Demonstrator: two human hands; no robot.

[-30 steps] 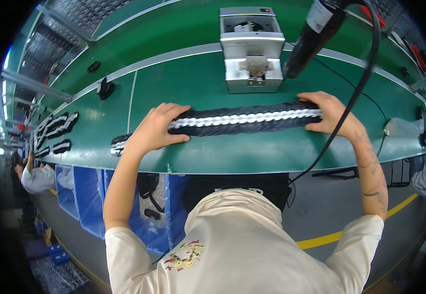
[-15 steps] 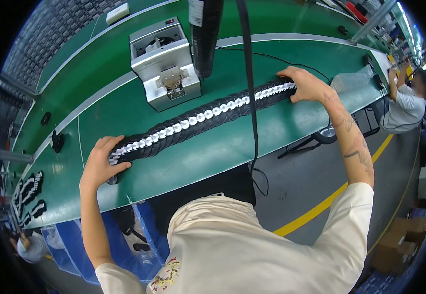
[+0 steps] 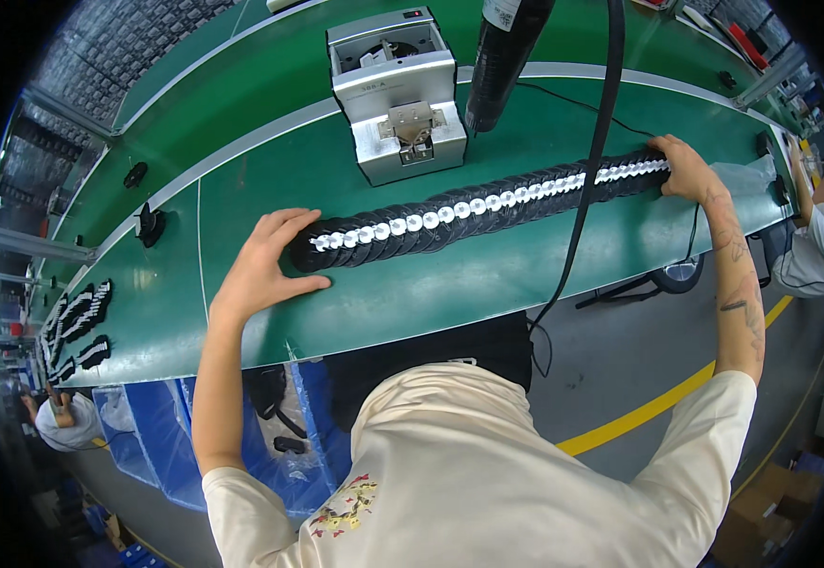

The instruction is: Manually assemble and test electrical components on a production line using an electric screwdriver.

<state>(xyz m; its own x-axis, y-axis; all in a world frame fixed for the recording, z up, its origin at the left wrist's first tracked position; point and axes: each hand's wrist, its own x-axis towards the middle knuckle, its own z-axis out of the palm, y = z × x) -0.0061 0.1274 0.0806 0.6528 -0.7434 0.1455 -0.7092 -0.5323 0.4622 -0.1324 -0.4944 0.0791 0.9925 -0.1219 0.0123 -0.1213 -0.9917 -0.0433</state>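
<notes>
A long row of overlapping black round parts [image 3: 403,248], with shiny white discs along its top, lies across the green workbench [image 3: 412,308]. At its left end my left hand [image 3: 265,270] is open, thumb and fingers spread apart, with the fingertips close to the end parts. My right hand [image 3: 694,172] is closed round the far right end, thumb in front and fingers behind. Behind the row stands a silver benchtop machine [image 3: 403,114] that looks like a screw feeder. A black electric screwdriver [image 3: 505,62] hangs beside it, and a black cable [image 3: 594,170] crosses in front of the row.
Shorter rows of black-and-white parts [image 3: 85,317] lie at the bench's left end. A clear plastic bag [image 3: 743,178] is beyond my right hand. Blue plastic-lined bins [image 3: 161,440] stand below the front edge. Co-workers sit at left [image 3: 71,417] and right [image 3: 815,246].
My left hand has loosened from the row's left end and its fingers have spread. My right hand still holds the right end. The whole view has shifted, so the bench appears further right.
</notes>
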